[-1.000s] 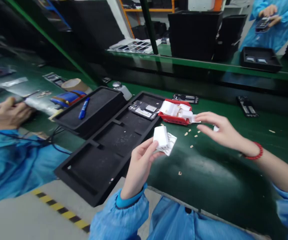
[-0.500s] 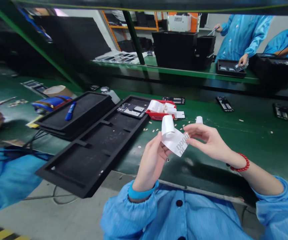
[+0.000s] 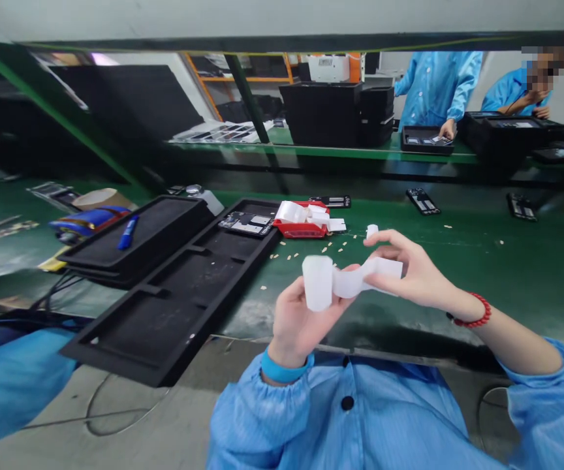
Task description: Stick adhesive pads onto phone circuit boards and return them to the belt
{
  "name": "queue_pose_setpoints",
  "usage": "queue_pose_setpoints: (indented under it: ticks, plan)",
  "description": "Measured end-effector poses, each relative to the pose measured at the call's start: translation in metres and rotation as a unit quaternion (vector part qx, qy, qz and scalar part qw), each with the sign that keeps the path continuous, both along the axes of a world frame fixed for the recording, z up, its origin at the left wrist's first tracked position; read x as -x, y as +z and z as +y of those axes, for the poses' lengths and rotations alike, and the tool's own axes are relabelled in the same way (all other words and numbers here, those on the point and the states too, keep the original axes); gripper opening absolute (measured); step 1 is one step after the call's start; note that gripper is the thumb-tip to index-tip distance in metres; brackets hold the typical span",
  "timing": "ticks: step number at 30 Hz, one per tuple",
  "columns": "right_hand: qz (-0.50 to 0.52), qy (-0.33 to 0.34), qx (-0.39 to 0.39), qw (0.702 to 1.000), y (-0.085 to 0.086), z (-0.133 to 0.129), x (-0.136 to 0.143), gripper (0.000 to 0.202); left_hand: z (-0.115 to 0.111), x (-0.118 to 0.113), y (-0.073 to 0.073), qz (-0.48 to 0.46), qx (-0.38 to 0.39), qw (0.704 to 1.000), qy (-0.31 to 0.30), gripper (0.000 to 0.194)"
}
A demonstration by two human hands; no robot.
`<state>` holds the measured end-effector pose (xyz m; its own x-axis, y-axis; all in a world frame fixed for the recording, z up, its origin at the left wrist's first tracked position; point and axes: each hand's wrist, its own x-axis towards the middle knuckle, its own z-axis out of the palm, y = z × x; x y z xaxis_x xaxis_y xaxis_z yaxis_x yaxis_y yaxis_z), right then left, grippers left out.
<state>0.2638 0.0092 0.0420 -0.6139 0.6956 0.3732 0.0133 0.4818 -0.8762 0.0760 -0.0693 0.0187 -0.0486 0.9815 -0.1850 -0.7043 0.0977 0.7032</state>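
Observation:
A roll of white strip [image 3: 318, 283] rests in my left hand [image 3: 306, 323], whose fingers curl behind it. From the roll a curved length runs to the right, its far end pinched by my right hand [image 3: 412, 267] between thumb and fingers. Beyond the hands, a red bin [image 3: 301, 230] holds white rolls and strips. Small pale pieces [image 3: 325, 249] lie scattered on the green table [image 3: 463, 261] near it. A small white roll [image 3: 372, 231] stands just behind my right fingers.
Left of my hands lies a long black tray [image 3: 164, 326] with a phone part [image 3: 247, 224]. Beside it, a blue marker [image 3: 128, 233] rests on stacked black trays [image 3: 140, 251]. More phone parts [image 3: 423, 202] lie farther back. Another person's blue sleeve [image 3: 17, 385] is at left.
My right hand has moved right with the strip's end, and more strip is stretched between my hands. The printed marks no longer show. The view has shifted; a far person's hand has moved lower over a tray.

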Motion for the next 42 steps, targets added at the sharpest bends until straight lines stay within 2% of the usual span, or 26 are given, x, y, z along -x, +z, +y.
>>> queue_pose_setpoints:
  ticks: [1, 3, 4, 6, 7, 9, 11, 12, 13, 15, 17, 18, 21, 22, 24, 26, 30, 32, 34, 36, 37, 38, 39, 40, 41, 42]
  plan:
    - [0.004, -0.008, -0.081, 0.997, 0.002, -0.001, -0.003, 0.024, 0.001, 0.002, -0.002, 0.005, -0.010, 0.999, -0.042, 0.026]
    - [0.000, -0.022, -0.257, 0.966, 0.005, -0.001, -0.010, 0.008, 0.005, 0.007, -0.004, 0.044, -0.020, 0.989, -0.139, 0.042]
    - [-0.005, -0.027, -0.335, 0.942, 0.006, -0.001, -0.013, 0.011, 0.008, 0.008, -0.003, 0.079, -0.020, 0.981, -0.174, 0.045]
    - [-0.012, -0.036, -0.448, 0.893, 0.007, 0.000, -0.018, 0.016, 0.015, 0.009, -0.001, 0.143, -0.027, 0.970, -0.195, 0.036]
    - [-0.013, -0.041, -0.484, 0.874, 0.005, 0.001, -0.021, 0.017, 0.018, 0.009, 0.002, 0.169, -0.033, 0.965, -0.199, 0.032]
    - [-0.007, -0.047, -0.537, 0.842, 0.001, 0.004, -0.026, 0.016, 0.023, 0.008, 0.007, 0.229, -0.052, 0.947, -0.219, 0.042]
    - [-0.012, -0.051, -0.565, 0.824, -0.003, 0.006, -0.032, 0.016, 0.028, 0.007, 0.012, 0.286, -0.073, 0.923, -0.247, 0.034]
    - [-0.027, -0.049, -0.564, 0.824, -0.004, 0.007, -0.035, 0.015, 0.030, 0.007, 0.014, 0.313, -0.082, 0.912, -0.252, 0.028]
    - [-0.054, -0.038, -0.548, 0.834, -0.004, 0.007, -0.038, 0.012, 0.032, 0.007, 0.016, 0.341, -0.094, 0.902, -0.249, 0.022]
    - [-0.130, 0.012, -0.456, 0.880, 0.000, 0.007, -0.042, 0.005, 0.038, 0.007, 0.019, 0.384, -0.118, 0.884, -0.237, 0.017]
    - [-0.189, 0.072, -0.295, 0.934, 0.007, 0.008, -0.040, 0.018, 0.045, 0.007, 0.021, 0.433, -0.153, 0.854, -0.244, 0.014]
    - [-0.205, 0.093, -0.216, 0.950, 0.011, 0.009, -0.037, 0.022, 0.049, 0.007, 0.023, 0.455, -0.176, 0.833, -0.259, 0.012]
    - [-0.215, 0.118, -0.068, 0.967, 0.018, 0.019, -0.024, 0.023, 0.062, 0.009, 0.028, 0.508, -0.236, 0.771, -0.303, 0.015]
    - [-0.221, 0.125, -0.046, 0.966, 0.019, 0.024, -0.020, 0.025, 0.066, 0.011, 0.030, 0.523, -0.246, 0.755, -0.310, 0.017]
    - [-0.246, 0.139, -0.022, 0.959, 0.018, 0.033, -0.014, 0.026, 0.073, 0.017, 0.032, 0.543, -0.231, 0.742, -0.317, 0.023]
    - [-0.288, 0.147, -0.032, 0.946, 0.015, 0.039, -0.011, 0.024, 0.079, 0.023, 0.033, 0.560, -0.196, 0.737, -0.325, 0.029]
    - [-0.301, 0.126, -0.163, 0.931, 0.006, 0.041, -0.007, 0.027, 0.084, 0.030, 0.029, 0.566, -0.168, 0.739, -0.325, 0.033]
    - [-0.263, 0.105, -0.256, 0.924, 0.000, 0.034, -0.004, 0.026, 0.087, 0.029, 0.023, 0.557, -0.160, 0.746, -0.329, 0.033]
    - [-0.211, 0.082, -0.375, 0.899, -0.005, 0.025, -0.001, 0.026, 0.091, 0.029, 0.015, 0.554, -0.147, 0.754, -0.319, 0.035]
    - [-0.156, 0.061, -0.472, 0.865, -0.008, 0.014, 0.001, 0.028, 0.099, 0.035, 0.005, 0.567, -0.132, 0.762, -0.282, 0.038]
    - [-0.127, 0.046, -0.484, 0.865, -0.008, 0.009, 0.001, 0.028, 0.104, 0.041, -0.001, 0.580, -0.126, 0.763, -0.254, 0.040]
    - [-0.100, 0.024, -0.457, 0.884, -0.007, 0.006, 0.001, 0.027, 0.109, 0.049, -0.007, 0.597, -0.120, 0.761, -0.224, 0.042]
    - [-0.077, -0.006, -0.383, 0.921, -0.007, 0.005, -0.001, 0.024, 0.114, 0.060, -0.012, 0.617, -0.116, 0.754, -0.193, 0.043]
    - [-0.056, -0.043, -0.257, 0.964, -0.007, 0.006, -0.003, 0.021, 0.118, 0.072, -0.017, 0.638, -0.112, 0.744, -0.160, 0.040]
    - [-0.038, -0.082, -0.103, 0.991, -0.008, 0.010, -0.005, 0.020, 0.122, 0.085, -0.021, 0.661, -0.109, 0.732, -0.126, 0.036]
    - [-0.026, -0.114, 0.047, 0.992, -0.010, 0.015, -0.008, 0.023, 0.125, 0.097, -0.024, 0.680, -0.104, 0.720, -0.092, 0.033]
